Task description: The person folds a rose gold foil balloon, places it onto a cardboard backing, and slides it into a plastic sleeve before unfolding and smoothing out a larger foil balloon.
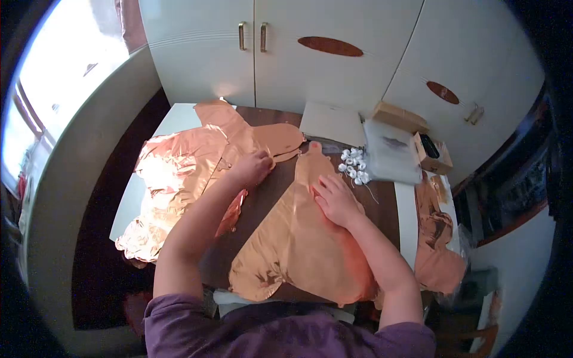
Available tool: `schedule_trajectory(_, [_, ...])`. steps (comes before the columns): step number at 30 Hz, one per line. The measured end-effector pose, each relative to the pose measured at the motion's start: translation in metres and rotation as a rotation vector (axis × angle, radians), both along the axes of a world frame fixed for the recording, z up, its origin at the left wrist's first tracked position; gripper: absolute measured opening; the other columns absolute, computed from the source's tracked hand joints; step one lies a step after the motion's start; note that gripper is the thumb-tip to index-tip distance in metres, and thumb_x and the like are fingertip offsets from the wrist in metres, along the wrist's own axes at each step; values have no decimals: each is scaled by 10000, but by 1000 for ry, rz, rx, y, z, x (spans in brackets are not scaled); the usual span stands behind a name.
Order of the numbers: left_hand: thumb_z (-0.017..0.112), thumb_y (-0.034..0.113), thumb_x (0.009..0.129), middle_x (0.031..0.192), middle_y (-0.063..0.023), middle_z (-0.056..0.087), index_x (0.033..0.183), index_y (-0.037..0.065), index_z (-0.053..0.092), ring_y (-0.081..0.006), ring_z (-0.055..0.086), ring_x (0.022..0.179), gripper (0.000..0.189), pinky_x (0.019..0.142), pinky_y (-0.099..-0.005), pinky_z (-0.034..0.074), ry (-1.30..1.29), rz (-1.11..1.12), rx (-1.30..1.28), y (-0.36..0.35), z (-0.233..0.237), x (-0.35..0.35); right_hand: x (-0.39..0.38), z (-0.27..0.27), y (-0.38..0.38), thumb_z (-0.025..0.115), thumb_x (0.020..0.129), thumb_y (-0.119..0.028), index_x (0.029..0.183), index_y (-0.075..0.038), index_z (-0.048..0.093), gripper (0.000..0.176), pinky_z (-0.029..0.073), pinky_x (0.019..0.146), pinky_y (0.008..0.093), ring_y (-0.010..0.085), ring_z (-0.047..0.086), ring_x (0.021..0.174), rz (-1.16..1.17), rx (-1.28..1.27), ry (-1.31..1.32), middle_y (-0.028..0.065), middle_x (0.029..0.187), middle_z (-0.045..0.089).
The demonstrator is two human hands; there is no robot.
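Flat, uninflated copper-coloured foil balloons cover much of the brown table. A large foil balloon (310, 238) lies right in front of me, narrow at the far end and wide towards my body. My right hand (337, 203) rests on its upper right side with fingers spread and palm down. On the left is a crumpled, shiny heap of foil balloons (185, 161). My left hand (255, 169) is at the right edge of that heap, its fingers curled against the foil of a rounded balloon end (280, 138). The fingertips are partly hidden.
Small white ribbon rolls (355, 164) are bunched beyond my right hand. Behind them are a clear plastic packet (391, 152) and a cardboard box (433, 153) with a black item inside. More copper foil (440, 262) hangs at the right edge. White cupboards (334, 77) stand behind the table (256, 209).
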State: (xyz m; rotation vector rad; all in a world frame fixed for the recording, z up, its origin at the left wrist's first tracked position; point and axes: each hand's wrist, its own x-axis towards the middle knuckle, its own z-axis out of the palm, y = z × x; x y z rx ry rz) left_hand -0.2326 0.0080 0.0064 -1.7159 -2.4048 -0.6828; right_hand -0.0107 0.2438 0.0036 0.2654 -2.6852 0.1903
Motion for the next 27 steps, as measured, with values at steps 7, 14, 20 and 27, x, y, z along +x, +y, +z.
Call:
schedule_trajectory(7, [647, 174, 882, 932, -143, 694, 1021, 37, 728, -271, 679, 819, 212, 720, -376, 540, -457, 138, -28, -1, 24, -2, -8, 17, 8, 596, 912, -203, 1125, -62, 668, 266, 432, 999, 452, 356, 548, 1142, 9, -132, -69, 140, 1215, 610])
schedule_trajectory(14, [750, 208, 843, 785, -84, 722, 953, 10, 757, -153, 642, 655, 226, 625, -329, 524, -677, 246, -66, -2, 37, -28, -78, 52, -35, 614, 870, -163, 976, -38, 697, 184, 494, 875, 440, 351, 606, 989, 102, -465, -60, 145, 1011, 661])
schedule_trajectory(20, [742, 233, 863, 814, -68, 721, 985, 20, 755, -141, 644, 703, 245, 660, -336, 528, -1002, 244, 124, -3, 21, -46, -136, 22, -57, 575, 857, -112, 928, -37, 701, 163, 501, 852, 434, 341, 616, 981, 263, -142, -33, 120, 965, 656])
schedule_trajectory(27, [644, 192, 921, 988, -156, 725, 1109, 21, 713, -218, 686, 858, 263, 793, -351, 536, -645, 210, 278, -3, 9, -49, -152, 5, -53, 605, 805, -107, 888, -62, 709, 141, 514, 779, 409, 301, 652, 889, 245, 39, -28, 97, 907, 673])
